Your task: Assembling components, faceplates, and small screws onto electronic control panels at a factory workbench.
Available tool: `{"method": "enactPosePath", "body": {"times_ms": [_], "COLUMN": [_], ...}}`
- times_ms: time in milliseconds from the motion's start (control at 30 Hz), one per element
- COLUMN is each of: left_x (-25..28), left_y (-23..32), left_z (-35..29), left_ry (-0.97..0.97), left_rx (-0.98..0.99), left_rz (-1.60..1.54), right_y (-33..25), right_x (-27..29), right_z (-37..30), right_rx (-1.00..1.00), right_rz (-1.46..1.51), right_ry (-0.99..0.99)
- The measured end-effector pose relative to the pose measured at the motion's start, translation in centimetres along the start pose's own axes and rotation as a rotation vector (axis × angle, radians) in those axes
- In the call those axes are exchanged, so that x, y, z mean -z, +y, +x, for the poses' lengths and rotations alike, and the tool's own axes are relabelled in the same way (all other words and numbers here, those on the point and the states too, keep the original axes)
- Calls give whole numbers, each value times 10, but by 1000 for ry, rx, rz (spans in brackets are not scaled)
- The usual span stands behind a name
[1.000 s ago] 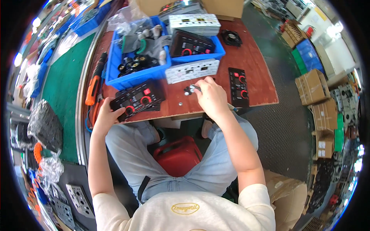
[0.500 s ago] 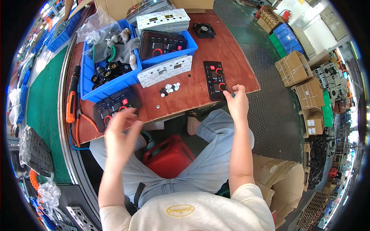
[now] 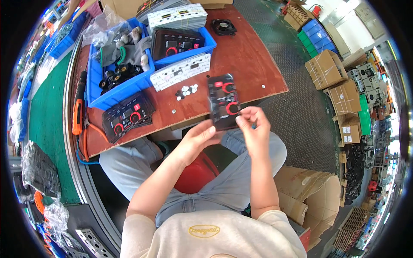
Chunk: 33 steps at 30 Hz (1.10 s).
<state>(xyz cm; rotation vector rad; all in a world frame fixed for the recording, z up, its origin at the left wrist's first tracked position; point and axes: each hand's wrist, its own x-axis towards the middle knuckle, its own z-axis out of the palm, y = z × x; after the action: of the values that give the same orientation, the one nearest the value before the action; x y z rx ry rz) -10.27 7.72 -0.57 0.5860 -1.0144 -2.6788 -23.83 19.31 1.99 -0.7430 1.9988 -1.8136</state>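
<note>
A thin black control panel (image 3: 223, 103) with two red rings and a small red patch is raised at the table's front edge, slightly blurred. My right hand (image 3: 256, 129) pinches its lower right corner between thumb and fingers. At the lower left corner, my left hand (image 3: 198, 139) has its thumb at the edge; its other fingers are partly smeared by motion and appear to grip the panel from below. Similar black panels (image 3: 129, 116) lie stacked at the table's left. Several small white and dark round pieces (image 3: 187, 91) lie loose between that stack and the raised panel.
A blue bin (image 3: 105, 102) holds black round parts and grey gloves. Beside it, another blue bin (image 3: 211, 45) carries black panels and banded white plates (image 3: 178, 19). A black fan (image 3: 223, 28) sits farther back. An orange-black power screwdriver (image 3: 78, 112) and orange-handled pliers (image 3: 88, 127) lie left.
The black panel on the right has been lifted off the table and moved left toward me. My left hand has come from beside the panel stack to the raised panel's lower corner.
</note>
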Motion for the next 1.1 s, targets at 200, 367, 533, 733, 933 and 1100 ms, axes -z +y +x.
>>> {"method": "enactPosePath", "body": {"times_ms": [200, 367, 533, 733, 933, 1100], "left_x": [16, 33, 37, 30, 22, 28], "left_y": [20, 37, 41, 50, 50, 48], "left_z": [-6, -13, -12, -7, 4, 12], "left_ry": [204, 316, 333, 344, 365, 413], "left_rx": [-195, -356, -436, -440, -544, -440], "left_rz": [-43, 64, 163, 233, 509, 395], "right_y": [-24, -36, -39, -40, -26, -28], "right_x": [-33, -47, -68, -73, -78, -77], "right_z": [-9, 23, 37, 48, 59, 68], "right_rx": [138, 428, 734, 758, 803, 691], "right_rz": [-386, -687, -829, -836, -835, -780], "right_ry": [-289, -485, -486, -490, -446, -471]}}
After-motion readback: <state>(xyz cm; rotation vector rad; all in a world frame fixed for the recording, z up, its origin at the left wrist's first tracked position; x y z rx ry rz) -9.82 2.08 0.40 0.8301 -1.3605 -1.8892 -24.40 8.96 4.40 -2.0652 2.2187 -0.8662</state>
